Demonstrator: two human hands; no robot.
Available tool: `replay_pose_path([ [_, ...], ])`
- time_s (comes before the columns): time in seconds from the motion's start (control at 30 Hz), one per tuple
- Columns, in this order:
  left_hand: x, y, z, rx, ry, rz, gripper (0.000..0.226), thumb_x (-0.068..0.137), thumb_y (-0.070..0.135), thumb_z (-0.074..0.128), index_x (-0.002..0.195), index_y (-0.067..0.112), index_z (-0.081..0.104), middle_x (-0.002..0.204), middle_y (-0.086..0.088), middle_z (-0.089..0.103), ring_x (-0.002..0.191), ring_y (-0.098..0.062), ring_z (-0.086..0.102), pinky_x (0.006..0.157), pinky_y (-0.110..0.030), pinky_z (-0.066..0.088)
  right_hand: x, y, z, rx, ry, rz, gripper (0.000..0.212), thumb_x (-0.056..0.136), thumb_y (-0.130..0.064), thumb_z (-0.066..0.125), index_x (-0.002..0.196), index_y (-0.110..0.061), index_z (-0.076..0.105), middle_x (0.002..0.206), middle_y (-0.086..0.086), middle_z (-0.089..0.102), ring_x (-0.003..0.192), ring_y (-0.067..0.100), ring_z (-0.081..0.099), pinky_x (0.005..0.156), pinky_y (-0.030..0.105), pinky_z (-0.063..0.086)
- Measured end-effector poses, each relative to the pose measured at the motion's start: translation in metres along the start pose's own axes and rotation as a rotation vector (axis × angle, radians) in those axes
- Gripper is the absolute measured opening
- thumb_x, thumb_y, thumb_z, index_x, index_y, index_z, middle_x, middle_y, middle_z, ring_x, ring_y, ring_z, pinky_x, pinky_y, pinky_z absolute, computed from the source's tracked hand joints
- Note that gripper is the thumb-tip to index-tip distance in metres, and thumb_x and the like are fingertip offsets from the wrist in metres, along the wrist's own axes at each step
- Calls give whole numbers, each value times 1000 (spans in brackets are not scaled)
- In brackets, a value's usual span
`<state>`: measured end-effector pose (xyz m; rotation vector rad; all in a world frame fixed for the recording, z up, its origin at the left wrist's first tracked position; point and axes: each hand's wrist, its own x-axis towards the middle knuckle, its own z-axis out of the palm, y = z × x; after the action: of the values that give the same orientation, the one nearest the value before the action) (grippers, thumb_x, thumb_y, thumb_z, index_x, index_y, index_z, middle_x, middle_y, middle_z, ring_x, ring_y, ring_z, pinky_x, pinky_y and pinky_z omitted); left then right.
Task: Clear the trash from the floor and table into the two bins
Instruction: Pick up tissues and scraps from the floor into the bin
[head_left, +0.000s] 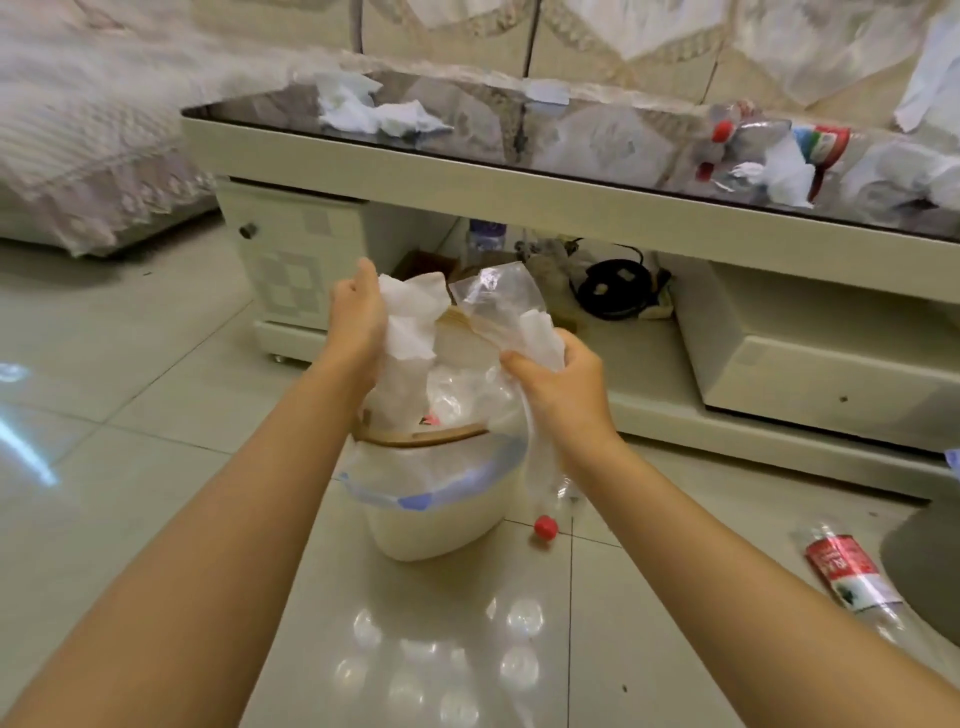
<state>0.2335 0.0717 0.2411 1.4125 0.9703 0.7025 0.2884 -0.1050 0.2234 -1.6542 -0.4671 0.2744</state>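
While crumpled, soft tissue (410, 322), left hand (358, 317).

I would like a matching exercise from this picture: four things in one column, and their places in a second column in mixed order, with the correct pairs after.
Things:
1. crumpled white tissue
2. red bottle cap
3. bottle with red label
4. white bin

Places:
A. lying flat on the floor tiles at far right
B. held in the left hand
C. standing on the floor below both hands, with a clear liner
D. low on the floor just right of the bin

Pairs: 1-B, 2-D, 3-A, 4-C. The right hand grips crumpled clear plastic.
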Motion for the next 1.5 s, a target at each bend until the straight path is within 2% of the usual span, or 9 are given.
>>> replay_pose_path([
  [0.33,8,-34,2,595,-281,85,33,93,25,50,125,17,52,107,-3,60,93,-22,58,73,-33,50,26,2,18,-615,-9,-237,11,90,-20,50,101,-19,47,88,-4,54,73,14,50,53,25,35],
  [0.57,14,-41,-2,807,-229,251,45,86,16,54,131,16,50,127,-5,57,90,-24,62,71,-40,60,54,3,40,-603,-101,-109,43,94,-24,34,137,-18,31,130,7,32,116,25,30,91,38,28],
  [0.67,13,-43,-5,803,-273,251,56,86,14,57,140,19,43,135,-3,53,91,-22,63,72,-37,59,61,8,48,-498,-156,-83,34,91,-20,37,123,-30,40,128,1,42,116,24,40,99,46,39],
  [0.73,13,-46,-7,793,-276,240,58,86,14,61,141,21,42,137,-2,51,89,-21,64,71,-35,58,63,12,51,-366,-118,-54,21,91,-21,41,105,-37,43,114,0,52,101,23,52,89,49,48],
  [0.9,15,-51,-8,838,-332,226,58,86,18,65,140,19,43,135,-3,53,105,-23,60,89,-37,53,67,19,58,-326,-163,-97,16,99,-19,43,112,-19,35,104,2,47,75,9,47,53,11,36],
  [1.0,13,-53,-6,927,-367,244,55,87,20,64,139,18,46,133,-4,56,107,-22,60,89,-33,50,72,29,66,-444,-240,-172,14,97,-21,46,107,-18,37,107,7,48,92,22,52,68,25,42],
  [1.17,13,-58,-4,991,-383,264,41,87,21,64,127,16,56,123,-5,62,104,-21,60,82,-29,48,77,46,57,-1375,-403,-114,28,93,-27,46,114,-11,57,122,12,55,116,31,46,92,38,38],
  [1.33,6,-56,0,873,-376,292,47,89,20,64,134,22,51,129,0,59,107,-18,59,88,-34,53,71,30,47,-1218,-306,-217,37,84,-45,57,110,-20,64,102,2,64,100,23,54,70,32,42],
  [1.5,-5,-44,10,725,-270,395,37,87,26,65,124,25,58,119,7,62,95,-13,60,79,-35,56,50,22,13,-1086,-138,-429,45,85,-41,57,128,-29,53,129,-6,54,127,17,40,114,46,20],
])
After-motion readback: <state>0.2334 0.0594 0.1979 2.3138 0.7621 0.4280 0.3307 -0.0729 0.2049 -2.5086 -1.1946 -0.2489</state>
